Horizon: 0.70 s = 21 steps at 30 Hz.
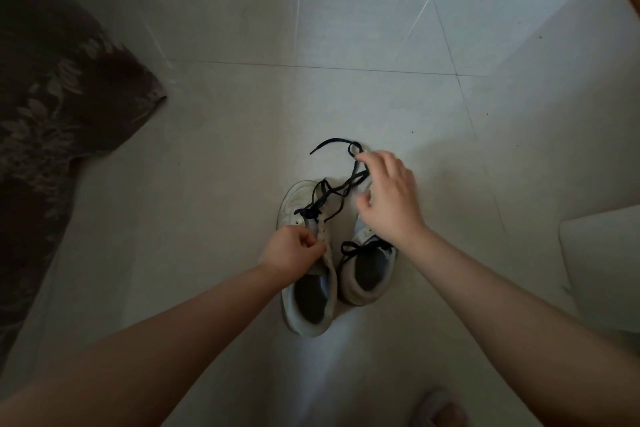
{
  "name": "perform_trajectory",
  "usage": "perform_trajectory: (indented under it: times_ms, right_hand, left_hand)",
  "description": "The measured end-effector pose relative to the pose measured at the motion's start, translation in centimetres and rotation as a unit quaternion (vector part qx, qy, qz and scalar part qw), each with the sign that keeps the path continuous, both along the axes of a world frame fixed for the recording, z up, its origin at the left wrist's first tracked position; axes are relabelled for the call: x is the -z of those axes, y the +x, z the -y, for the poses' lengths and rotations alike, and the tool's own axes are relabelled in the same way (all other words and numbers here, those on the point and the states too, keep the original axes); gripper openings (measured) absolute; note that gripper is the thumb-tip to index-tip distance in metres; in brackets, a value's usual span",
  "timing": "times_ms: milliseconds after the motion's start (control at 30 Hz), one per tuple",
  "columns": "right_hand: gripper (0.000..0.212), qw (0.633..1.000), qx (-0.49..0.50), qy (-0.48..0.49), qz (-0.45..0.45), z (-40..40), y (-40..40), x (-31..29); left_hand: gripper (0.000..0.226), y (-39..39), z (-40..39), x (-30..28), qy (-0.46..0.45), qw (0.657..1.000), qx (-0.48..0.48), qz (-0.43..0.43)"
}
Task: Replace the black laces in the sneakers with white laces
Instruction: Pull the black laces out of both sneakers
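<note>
I've got the left hand (291,250) closed in a pinch on the eyelet flap of the left sneaker (306,263), pinning the shoe so it won't drag across the tiled floor (242,114) while the lace gets pulled. The right hand (388,196) is out past the toe with fingers loosely curled around the slack of the black lace (341,189); whether they are actually closed on it, I cannot tell. That lace is freed from most eyelets, only threaded at the low rows near the toe, its loose end trailing on the floor ahead.

The right sneaker (367,270) sits just beside, touching the left one, black lace tied in a bow (untouched, I judge). No white laces in view. The sneakers stand side by side close in front, heels toward me, handy for both hands.
</note>
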State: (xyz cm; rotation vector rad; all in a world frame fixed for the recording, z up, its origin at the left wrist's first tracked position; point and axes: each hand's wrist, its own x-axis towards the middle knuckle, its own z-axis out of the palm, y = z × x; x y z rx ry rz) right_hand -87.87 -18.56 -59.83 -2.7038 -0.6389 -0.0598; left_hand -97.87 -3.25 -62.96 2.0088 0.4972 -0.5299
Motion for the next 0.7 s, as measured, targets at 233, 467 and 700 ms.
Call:
perform_trajectory:
  times_ms: [233,467,700]
  right_hand:
    - [0.016,0.962,-0.187,-0.101,-0.174,-1.4,-1.8,1.5]
    - [0.011,0.983,-0.095,-0.094,-0.122,-0.8,0.5,0.6]
    - [0.016,0.994,-0.018,-0.094,-0.054,1.3,1.4,0.0]
  left_hand:
    - [0.019,-0.2,-0.2,-0.2,0.015,1.000,0.009,0.021]
    - [0.030,-0.1,-0.3,0.0,0.027,0.999,0.017,0.011]
    - [0.031,0.2,0.0,0.2,0.031,0.999,0.012,-0.004]
